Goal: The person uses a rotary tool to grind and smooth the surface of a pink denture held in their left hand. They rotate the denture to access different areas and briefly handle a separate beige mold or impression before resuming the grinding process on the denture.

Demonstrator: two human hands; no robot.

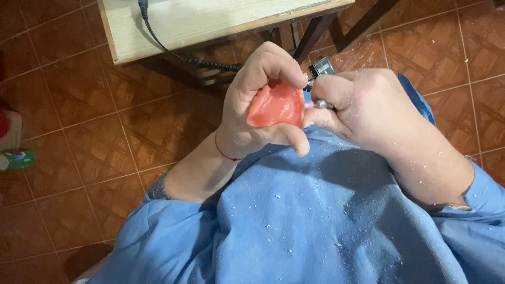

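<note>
Dust-flecked blue gown (pixel 315 221) lies under left hand (pixel 258 100) gripping pink denture plate (pixel 276 105), right hand (pixel 363 108) gripping grinder (pixel 322 104), above brown tiles (pixel 79 131).

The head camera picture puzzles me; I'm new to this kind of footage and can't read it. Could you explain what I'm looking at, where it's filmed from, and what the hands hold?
The one picture comes from a camera worn on the person's head, looking down over their lap, so no machine is involved, only two bare hands. The left hand cups a pink curved moulded piece in a closed grip. The right hand grips a slim metal handheld tool whose tip meets the pink piece. A black coiled cable runs from the wooden table towards the hands. White specks dust the blue garment and both hands. Below lies a brown tiled floor, with a green object at the left edge.
</note>
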